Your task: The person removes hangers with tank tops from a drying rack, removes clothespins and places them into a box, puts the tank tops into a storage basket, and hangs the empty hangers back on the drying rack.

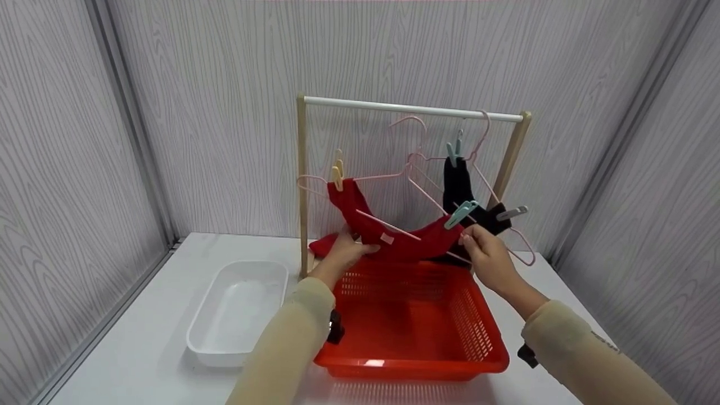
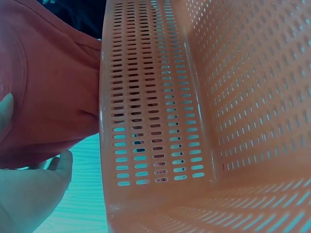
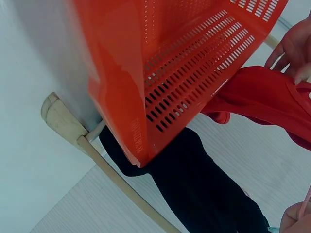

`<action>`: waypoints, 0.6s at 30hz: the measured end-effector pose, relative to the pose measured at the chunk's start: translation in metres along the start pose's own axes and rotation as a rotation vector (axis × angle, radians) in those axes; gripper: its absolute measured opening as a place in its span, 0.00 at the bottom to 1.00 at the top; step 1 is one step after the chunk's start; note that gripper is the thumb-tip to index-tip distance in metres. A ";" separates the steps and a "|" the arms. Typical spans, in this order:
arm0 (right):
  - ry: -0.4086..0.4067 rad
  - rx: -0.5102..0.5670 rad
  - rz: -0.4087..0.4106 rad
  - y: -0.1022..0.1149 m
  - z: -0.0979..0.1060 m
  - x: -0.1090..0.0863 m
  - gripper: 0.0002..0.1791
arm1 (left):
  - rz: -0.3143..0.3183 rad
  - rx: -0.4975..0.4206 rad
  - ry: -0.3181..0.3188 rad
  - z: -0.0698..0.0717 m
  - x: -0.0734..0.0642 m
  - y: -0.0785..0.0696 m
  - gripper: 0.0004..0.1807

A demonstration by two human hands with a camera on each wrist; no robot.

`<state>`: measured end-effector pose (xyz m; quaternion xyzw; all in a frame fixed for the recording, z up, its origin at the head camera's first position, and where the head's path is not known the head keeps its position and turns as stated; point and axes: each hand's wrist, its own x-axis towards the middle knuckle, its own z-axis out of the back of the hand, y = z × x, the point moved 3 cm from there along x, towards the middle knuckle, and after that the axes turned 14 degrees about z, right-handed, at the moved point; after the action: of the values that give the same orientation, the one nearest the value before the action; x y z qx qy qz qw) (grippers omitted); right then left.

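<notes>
A red tank top [image 1: 388,233] with a small white label hangs from a pink hanger [image 1: 382,176]. A yellow clothespin [image 1: 337,175] fixes one strap and a teal clothespin [image 1: 461,215] the other. My left hand [image 1: 346,253] holds its lower left part, thumb in front, some fingers hidden behind the cloth. Near the teal clothespin, my right hand [image 1: 488,256] pinches the hanger's right end. The hanger's hook [image 1: 409,118] shows just below the white rail [image 1: 388,105]. Behind, a black garment [image 1: 457,185] is pinned to a second pink hanger [image 1: 486,183] hooked on the rail.
The red perforated basket [image 1: 416,368] stands in front of the rack, below my hands. To its left sits a white tray [image 1: 194,343] on the white table. Wooden posts [image 1: 302,214] support the rail. Grey [image 1: 512,213] and teal clothespins [image 1: 454,151] grip the black garment.
</notes>
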<state>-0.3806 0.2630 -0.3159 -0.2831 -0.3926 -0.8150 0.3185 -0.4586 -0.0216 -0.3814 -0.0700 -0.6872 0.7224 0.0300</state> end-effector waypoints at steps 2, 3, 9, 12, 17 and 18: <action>0.001 0.000 -0.006 -0.001 -0.001 0.000 0.08 | 0.003 0.028 -0.006 -0.001 0.000 0.002 0.48; 0.002 -0.002 -0.004 -0.002 -0.001 -0.001 0.08 | 0.010 0.042 -0.012 -0.002 0.000 0.003 0.48; -0.003 0.006 0.009 -0.001 -0.003 -0.002 0.08 | 0.069 0.083 -0.047 -0.005 0.001 0.010 0.45; -0.009 0.019 0.008 -0.001 -0.003 -0.003 0.08 | 0.083 0.081 -0.051 -0.008 0.003 0.012 0.43; -0.018 0.001 0.023 -0.003 -0.005 -0.004 0.08 | 0.104 0.029 -0.058 -0.012 0.006 0.012 0.35; -0.019 -0.005 0.029 -0.004 -0.005 -0.004 0.08 | 0.117 0.012 -0.056 -0.013 0.006 0.012 0.32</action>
<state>-0.3817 0.2617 -0.3232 -0.2974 -0.3896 -0.8085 0.3256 -0.4623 -0.0088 -0.3943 -0.0897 -0.6784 0.7286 -0.0312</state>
